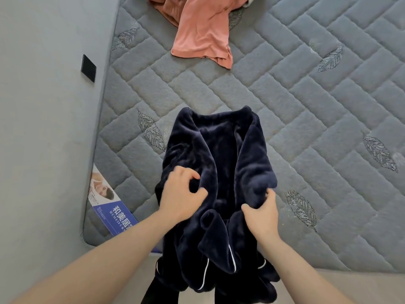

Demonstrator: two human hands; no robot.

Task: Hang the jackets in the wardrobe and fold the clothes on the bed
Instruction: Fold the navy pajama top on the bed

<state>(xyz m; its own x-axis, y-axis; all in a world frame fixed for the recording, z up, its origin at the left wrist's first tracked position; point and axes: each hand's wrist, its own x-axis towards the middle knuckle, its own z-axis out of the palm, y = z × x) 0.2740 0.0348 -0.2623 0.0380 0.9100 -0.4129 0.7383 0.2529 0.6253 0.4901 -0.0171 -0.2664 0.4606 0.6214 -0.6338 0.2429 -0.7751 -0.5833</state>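
Note:
A dark navy fleece garment with thin white piping lies on the grey quilted mattress, its lower part hanging over the near edge. My left hand is on the garment's left side with its fingers curled into the fleece. My right hand pinches a fold at the garment's right edge. A salmon-pink garment lies crumpled at the far end of the mattress.
A grey wall runs along the mattress's left side and carries a black square panel. A blue and white label sits at the mattress's near left corner. Pale floor shows at the lower right.

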